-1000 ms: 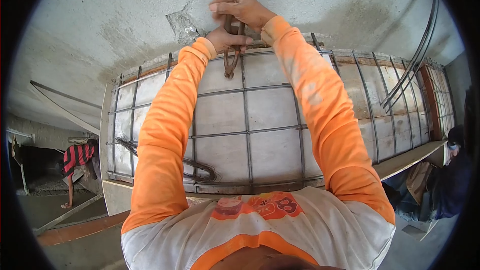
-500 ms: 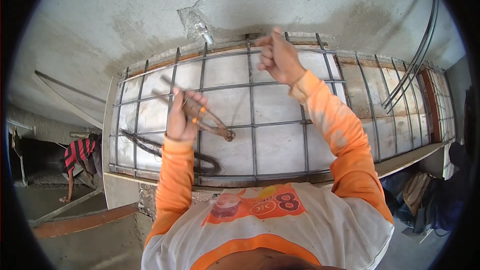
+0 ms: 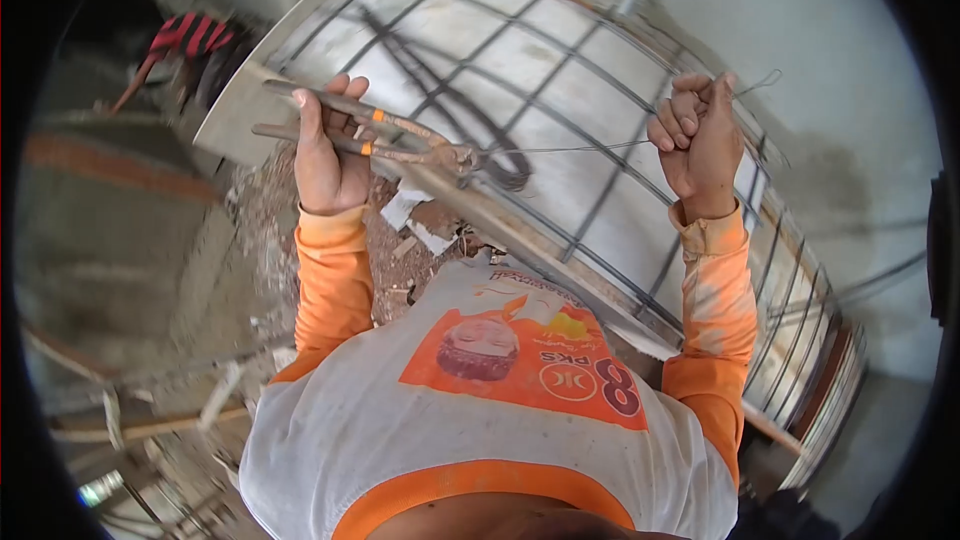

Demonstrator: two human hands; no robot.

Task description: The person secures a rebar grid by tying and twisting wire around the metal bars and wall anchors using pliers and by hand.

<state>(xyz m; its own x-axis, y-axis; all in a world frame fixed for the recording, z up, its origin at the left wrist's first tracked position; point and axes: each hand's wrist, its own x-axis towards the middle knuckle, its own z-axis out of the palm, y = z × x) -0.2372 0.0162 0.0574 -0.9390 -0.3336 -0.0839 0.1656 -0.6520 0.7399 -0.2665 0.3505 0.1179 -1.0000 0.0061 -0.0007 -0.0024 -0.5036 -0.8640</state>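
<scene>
My left hand (image 3: pixel 335 155) is closed around the dark handles of a pair of pincers (image 3: pixel 408 152), which carry orange bands. Their jaws point right and meet one end of a thin tie wire (image 3: pixel 570 149). The wire stretches across to my right hand (image 3: pixel 702 145), whose fingers are curled on it. Beyond my right fingers a bent loop of wire sticks out. Below both hands lies a grid of steel rebar (image 3: pixel 600 202) over pale panels. A dark bundle of tie wire (image 3: pixel 512 172) rests on the grid, near the pincers' jaws.
A wooden board edge (image 3: pixel 525 232) borders the grid on my side. Rubble and torn white paper (image 3: pixel 430 237) lie on the ground beyond it. At the upper left, another person (image 3: pixel 195 37) in a red-and-black striped shirt bends down. A grey wall (image 3: pixel 850 70) stands at the right.
My view has turned left, so the grid appears slanted. The pincers now point right with the wire at their jaws. My right hand has come lower and farther right, holding the wire out.
</scene>
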